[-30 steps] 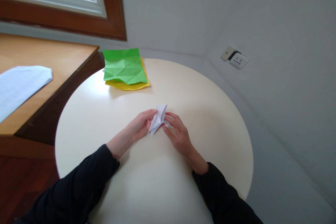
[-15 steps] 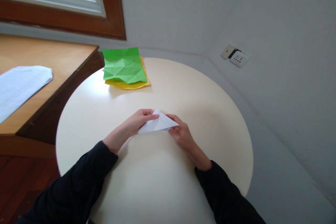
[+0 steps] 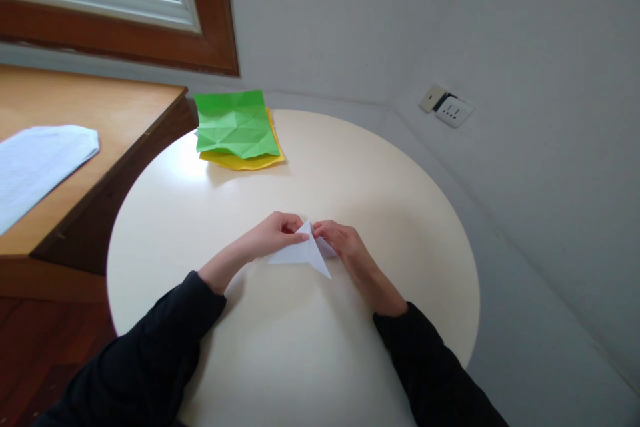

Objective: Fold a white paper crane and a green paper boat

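A folded sheet of white paper (image 3: pixel 293 253) is held between my two hands over the middle of the round table. My left hand (image 3: pixel 275 235) pinches its left part, thumb on top near the peak and fingers curled behind. My right hand (image 3: pixel 340 238) is closed on the right part, with its fingertips by the peak. One narrow pointed flap of the paper sticks out toward me between the hands. The layers behind the fingers are hidden.
Creased green paper (image 3: pixel 235 123) lies over yellow paper (image 3: pixel 240 161) at the back left of the round white table (image 3: pixel 310 353). A wooden desk (image 3: pixel 115 103) with printed paper (image 3: pixel 45 160) adjoins on the left. A wall socket (image 3: pixel 453 111) is at the right.
The white paper's right half has been folded over, so a pointed flap now hangs toward me. My right hand has moved its fingertips up to the peak; both hands dropped slightly.
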`<state>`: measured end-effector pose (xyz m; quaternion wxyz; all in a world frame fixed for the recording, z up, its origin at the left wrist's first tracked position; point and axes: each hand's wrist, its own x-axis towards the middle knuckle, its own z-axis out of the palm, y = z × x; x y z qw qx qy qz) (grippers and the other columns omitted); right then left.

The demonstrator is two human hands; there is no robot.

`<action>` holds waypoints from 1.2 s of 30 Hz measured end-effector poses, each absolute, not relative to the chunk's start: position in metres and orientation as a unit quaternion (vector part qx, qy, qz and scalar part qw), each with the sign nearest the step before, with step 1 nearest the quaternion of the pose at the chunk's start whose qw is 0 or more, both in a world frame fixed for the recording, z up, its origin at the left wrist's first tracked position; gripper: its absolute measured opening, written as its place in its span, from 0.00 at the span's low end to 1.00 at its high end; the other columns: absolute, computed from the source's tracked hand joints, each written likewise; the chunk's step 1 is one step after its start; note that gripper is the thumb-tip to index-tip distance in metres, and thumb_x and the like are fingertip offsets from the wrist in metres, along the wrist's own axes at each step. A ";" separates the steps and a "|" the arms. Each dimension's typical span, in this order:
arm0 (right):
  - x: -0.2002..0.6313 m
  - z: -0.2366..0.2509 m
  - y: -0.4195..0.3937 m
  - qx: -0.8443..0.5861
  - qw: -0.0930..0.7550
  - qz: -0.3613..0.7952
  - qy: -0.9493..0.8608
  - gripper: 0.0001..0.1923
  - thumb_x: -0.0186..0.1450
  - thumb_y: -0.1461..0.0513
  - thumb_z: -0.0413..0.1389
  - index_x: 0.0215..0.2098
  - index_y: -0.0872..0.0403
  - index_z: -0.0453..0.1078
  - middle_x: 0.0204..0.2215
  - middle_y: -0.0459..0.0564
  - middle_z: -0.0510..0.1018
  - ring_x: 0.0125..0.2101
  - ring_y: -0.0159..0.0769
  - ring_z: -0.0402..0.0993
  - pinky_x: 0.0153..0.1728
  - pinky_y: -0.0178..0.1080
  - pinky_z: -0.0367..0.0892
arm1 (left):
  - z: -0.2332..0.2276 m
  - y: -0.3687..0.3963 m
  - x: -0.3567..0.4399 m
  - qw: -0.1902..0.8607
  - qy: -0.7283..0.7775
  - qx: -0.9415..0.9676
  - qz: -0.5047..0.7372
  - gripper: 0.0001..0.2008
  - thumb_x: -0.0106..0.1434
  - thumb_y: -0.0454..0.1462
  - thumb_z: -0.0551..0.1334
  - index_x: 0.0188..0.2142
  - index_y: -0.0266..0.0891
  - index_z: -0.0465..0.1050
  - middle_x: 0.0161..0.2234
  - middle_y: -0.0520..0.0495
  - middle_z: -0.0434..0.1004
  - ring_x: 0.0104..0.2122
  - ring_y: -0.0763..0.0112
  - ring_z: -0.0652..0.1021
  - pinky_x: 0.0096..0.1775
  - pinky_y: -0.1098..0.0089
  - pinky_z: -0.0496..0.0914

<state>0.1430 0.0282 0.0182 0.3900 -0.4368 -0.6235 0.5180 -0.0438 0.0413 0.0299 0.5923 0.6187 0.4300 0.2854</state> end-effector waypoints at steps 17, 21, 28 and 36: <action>0.137 0.025 0.024 -0.452 0.366 0.553 -0.597 0.08 0.53 0.57 0.59 0.25 0.54 0.69 0.20 0.43 0.71 0.22 0.30 0.66 0.22 0.33 0.59 | 0.030 0.032 -0.036 0.513 0.388 0.726 0.245 0.15 0.58 0.45 0.58 0.21 0.37 0.68 0.18 0.54 0.61 0.19 0.76 0.61 0.20 0.74 0.53; 0.148 0.037 0.025 -0.462 0.301 0.576 -0.604 0.10 0.55 0.56 0.60 0.27 0.55 0.71 0.23 0.45 0.73 0.24 0.30 0.67 0.24 0.32 0.60 | 0.034 0.032 -0.037 0.504 0.392 0.737 0.223 0.17 0.59 0.45 0.56 0.20 0.38 0.64 0.18 0.55 0.58 0.19 0.76 0.60 0.21 0.73 0.52; 0.158 0.037 0.028 -0.460 0.266 0.551 -0.643 0.10 0.54 0.60 0.60 0.33 0.55 0.69 0.25 0.44 0.73 0.27 0.31 0.70 0.29 0.34 0.64 | 0.021 0.038 -0.037 0.410 0.457 0.742 0.268 0.14 0.56 0.40 0.60 0.17 0.39 0.60 0.17 0.56 0.57 0.19 0.75 0.59 0.22 0.73 0.53; 0.149 0.010 0.029 -0.469 0.300 0.280 -0.783 0.13 0.54 0.70 0.55 0.38 0.54 0.68 0.33 0.48 0.74 0.34 0.35 0.71 0.37 0.39 0.68 | 0.017 0.033 -0.035 0.159 0.480 0.829 0.240 0.16 0.56 0.30 0.59 0.45 0.40 0.69 0.39 0.44 0.71 0.37 0.64 0.73 0.39 0.66 0.67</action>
